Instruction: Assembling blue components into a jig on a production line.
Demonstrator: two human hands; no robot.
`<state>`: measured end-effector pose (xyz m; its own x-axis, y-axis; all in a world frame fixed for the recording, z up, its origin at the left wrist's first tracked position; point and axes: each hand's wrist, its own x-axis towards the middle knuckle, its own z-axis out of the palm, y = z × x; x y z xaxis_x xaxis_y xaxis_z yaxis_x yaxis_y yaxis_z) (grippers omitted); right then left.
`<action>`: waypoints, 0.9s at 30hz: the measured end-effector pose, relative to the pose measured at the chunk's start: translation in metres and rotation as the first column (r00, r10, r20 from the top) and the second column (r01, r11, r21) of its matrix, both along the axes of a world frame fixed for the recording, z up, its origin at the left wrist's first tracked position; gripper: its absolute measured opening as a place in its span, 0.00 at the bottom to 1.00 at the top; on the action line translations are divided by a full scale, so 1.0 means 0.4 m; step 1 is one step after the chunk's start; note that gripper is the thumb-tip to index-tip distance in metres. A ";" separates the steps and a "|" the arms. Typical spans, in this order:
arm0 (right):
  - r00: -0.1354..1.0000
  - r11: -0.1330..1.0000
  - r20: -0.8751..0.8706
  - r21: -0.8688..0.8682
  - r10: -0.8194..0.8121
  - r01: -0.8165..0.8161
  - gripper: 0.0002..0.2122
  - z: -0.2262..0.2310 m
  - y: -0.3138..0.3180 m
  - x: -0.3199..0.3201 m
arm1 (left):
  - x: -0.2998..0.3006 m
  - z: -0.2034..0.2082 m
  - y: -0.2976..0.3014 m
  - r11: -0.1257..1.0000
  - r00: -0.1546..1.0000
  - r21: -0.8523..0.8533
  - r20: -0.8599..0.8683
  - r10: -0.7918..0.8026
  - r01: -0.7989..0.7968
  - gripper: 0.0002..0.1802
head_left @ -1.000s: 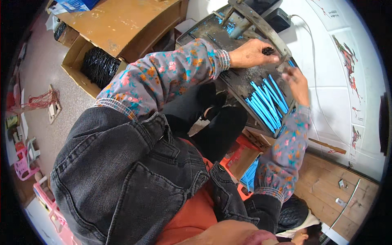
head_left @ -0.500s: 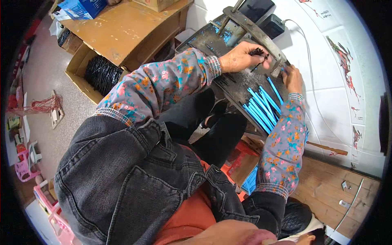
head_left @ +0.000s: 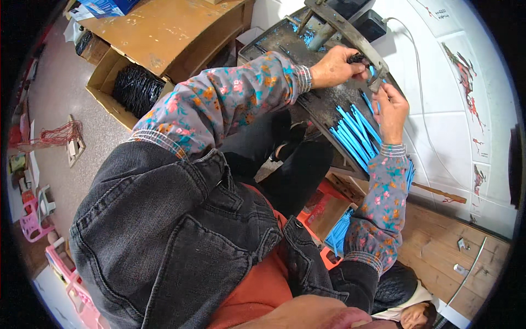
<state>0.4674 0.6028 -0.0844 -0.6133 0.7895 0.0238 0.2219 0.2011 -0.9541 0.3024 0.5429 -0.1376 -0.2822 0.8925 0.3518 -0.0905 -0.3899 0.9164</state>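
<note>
My left hand (head_left: 337,68) pinches a bunch of short black plastic pieces (head_left: 356,57), close under the metal bar of a bench press (head_left: 350,30). My right hand (head_left: 391,112) is closed, fingers pressed together just below the bar's metal tip. Between the two hands shows the end of a blue plastic stick (head_left: 372,72), which my right fingers appear to grip; most of it is hidden. Several more blue sticks (head_left: 350,137) lie side by side on the dark worktop (head_left: 274,41), nearer to me than my hands.
Blue crumbs (head_left: 309,38) lie at the press's base. A black box (head_left: 369,25) with a cable stands against the white tiled wall (head_left: 422,82). At left are a carton of black sticks (head_left: 118,101) and a brown desk (head_left: 148,33). Below sits a bundle of blue sticks (head_left: 341,233). Another person (head_left: 402,290) is lower right.
My left hand has moved right, bringing the black pieces up to the blue stick's end. My right hand has turned, with its fingers now pointing up toward the left hand. The view has shifted slightly.
</note>
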 end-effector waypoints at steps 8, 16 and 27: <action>0.949 0.727 0.304 0.632 0.087 -0.270 0.04 0.034 0.043 0.009 | 0.007 -0.014 0.002 0.997 0.985 0.012 0.155 -0.082 0.081 0.06; 0.875 0.765 0.439 0.486 0.203 -0.422 0.05 -0.036 0.150 0.094 | -0.017 -0.019 -0.005 0.990 0.992 -0.059 -0.009 -0.129 0.128 0.13; 0.933 0.677 0.351 0.705 -0.075 -0.211 0.08 -0.059 0.151 0.054 | -0.039 -0.008 -0.025 0.974 0.974 -0.067 0.083 -0.209 0.215 0.14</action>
